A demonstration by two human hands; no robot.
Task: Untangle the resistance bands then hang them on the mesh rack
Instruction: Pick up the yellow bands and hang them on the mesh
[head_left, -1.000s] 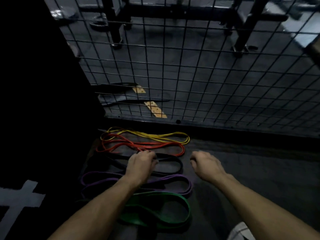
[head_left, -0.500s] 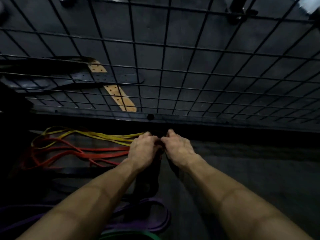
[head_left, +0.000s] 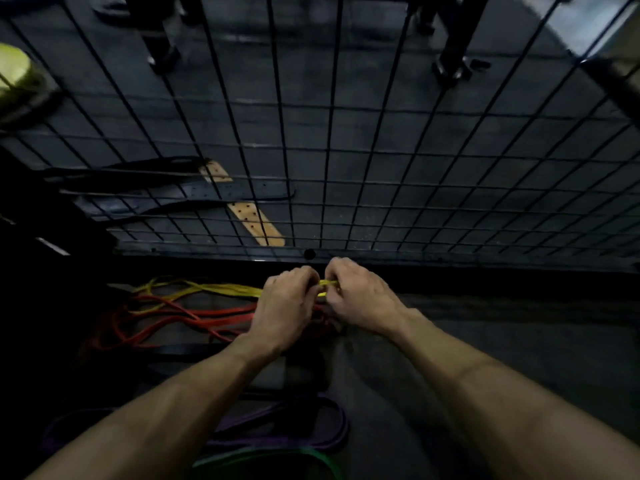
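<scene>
Left hand (head_left: 287,306) and right hand (head_left: 360,299) both pinching right end of yellow band (head_left: 207,289), lying on floor below mesh rack (head_left: 346,168); long axis trailing leftward, left hand sitting nearer bulk.

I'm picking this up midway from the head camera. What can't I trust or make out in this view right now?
- Yellow band: its right end is buried between the left hand and right hand.
- Red band: its right end is hidden under the left hand.
- Black band: lost in shadow, outline unclear.
- Green band: cut off by the bottom edge.
- Yellow object behind the mesh rack: blurred, cut by the left edge.
</scene>
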